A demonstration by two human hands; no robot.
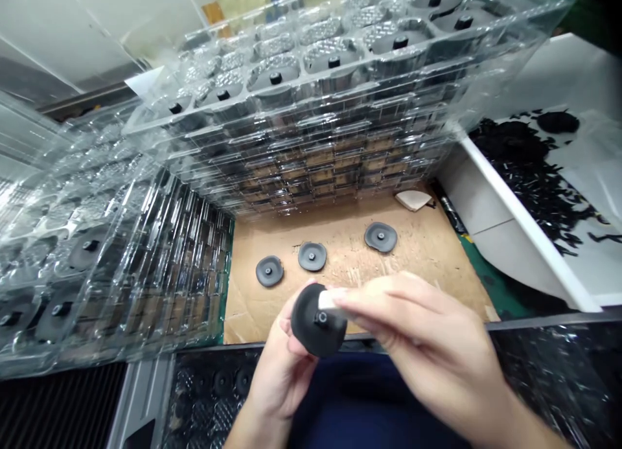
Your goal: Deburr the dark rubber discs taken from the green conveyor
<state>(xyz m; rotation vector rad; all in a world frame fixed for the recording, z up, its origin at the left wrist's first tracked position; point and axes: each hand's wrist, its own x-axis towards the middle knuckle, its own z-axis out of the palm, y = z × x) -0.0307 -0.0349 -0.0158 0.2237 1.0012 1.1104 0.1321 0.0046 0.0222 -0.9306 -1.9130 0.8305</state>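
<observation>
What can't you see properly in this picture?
All in the head view:
Some fingers of the left hand: hidden behind the black disc it holds.
The white thing at the fingertips of the right hand: blurred, so I can't tell whether it's worn or held.
Single black pieces in the white bin: too small and heaped.
Left tray stack: cut off by the left edge.

Black disc (311,335) in left hand (282,378), right hand (422,335) at its edge, cardboard (427,258) beyond.

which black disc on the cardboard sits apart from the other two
The rightmost disc on the cardboard, nearest the white scrap; the other two sit close together farther left.
</observation>
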